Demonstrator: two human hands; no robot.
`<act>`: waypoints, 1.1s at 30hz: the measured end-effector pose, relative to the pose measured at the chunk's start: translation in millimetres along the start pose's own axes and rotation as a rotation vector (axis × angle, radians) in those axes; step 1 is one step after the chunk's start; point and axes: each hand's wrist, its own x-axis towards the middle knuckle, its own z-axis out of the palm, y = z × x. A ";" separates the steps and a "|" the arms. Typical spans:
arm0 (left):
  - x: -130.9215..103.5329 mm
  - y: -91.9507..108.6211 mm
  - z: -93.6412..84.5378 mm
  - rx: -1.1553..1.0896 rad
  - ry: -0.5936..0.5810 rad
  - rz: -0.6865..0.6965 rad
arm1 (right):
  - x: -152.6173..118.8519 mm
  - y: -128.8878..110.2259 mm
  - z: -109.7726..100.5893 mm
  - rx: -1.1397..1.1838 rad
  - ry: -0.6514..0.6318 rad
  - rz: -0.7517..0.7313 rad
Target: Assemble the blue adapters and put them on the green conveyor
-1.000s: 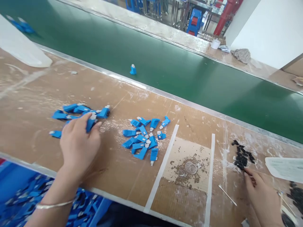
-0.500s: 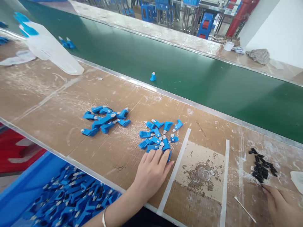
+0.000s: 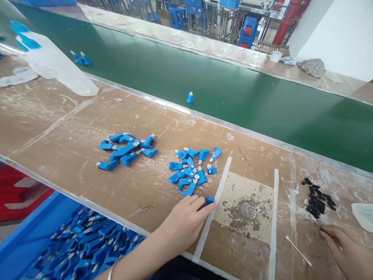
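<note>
My left hand (image 3: pixel 189 216) is closed on a blue plastic piece (image 3: pixel 210 200), which shows between thumb and fingers beside a strip of white tape (image 3: pixel 214 208). Just beyond it lies a loose group of similar blue boot-shaped pieces (image 3: pixel 176 166) with whitish tips. At the right, my right hand (image 3: pixel 344 245) pinches a small black piece (image 3: pixel 323 232), mostly covered by the fingertips. A pile of small black pieces (image 3: pixel 316 206) sits just past those fingers. Between my hands, a cardboard sheet (image 3: pixel 233 186) carries a wet, clear puddle (image 3: pixel 247 210).
A cotton swab (image 3: pixel 298 251) lies left of my right hand. Another cluster of blue pieces (image 3: pixel 125 151) is farther left. Beyond the table runs a green conveyor belt (image 3: pixel 233 95) with one blue piece (image 3: pixel 190 97) standing on it. A blue bin (image 3: pixel 17 249) full of pieces stands below left.
My left hand has drawn back slightly from the blue group with one piece between its fingers. My right hand has come slightly away from the black pile with a black piece.
</note>
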 end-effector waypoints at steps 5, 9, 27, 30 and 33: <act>5.0 -8.2 -17.4 0.156 -0.151 0.113 | 15.3 -32.9 -27.5 0.112 -0.202 0.243; 14.1 -7.3 -19.1 0.296 -0.068 0.165 | 15.5 -33.5 -29.1 0.153 -0.147 0.192; 17.7 36.2 15.3 -1.725 -0.152 -0.615 | -30.3 -161.9 0.3 0.750 0.151 -0.450; 20.6 41.7 20.9 -1.840 -0.153 -0.699 | -24.3 -185.5 7.7 0.707 0.177 -0.522; 22.9 44.5 22.3 -1.891 -0.174 -0.737 | -20.1 -189.4 10.1 0.598 0.171 -0.556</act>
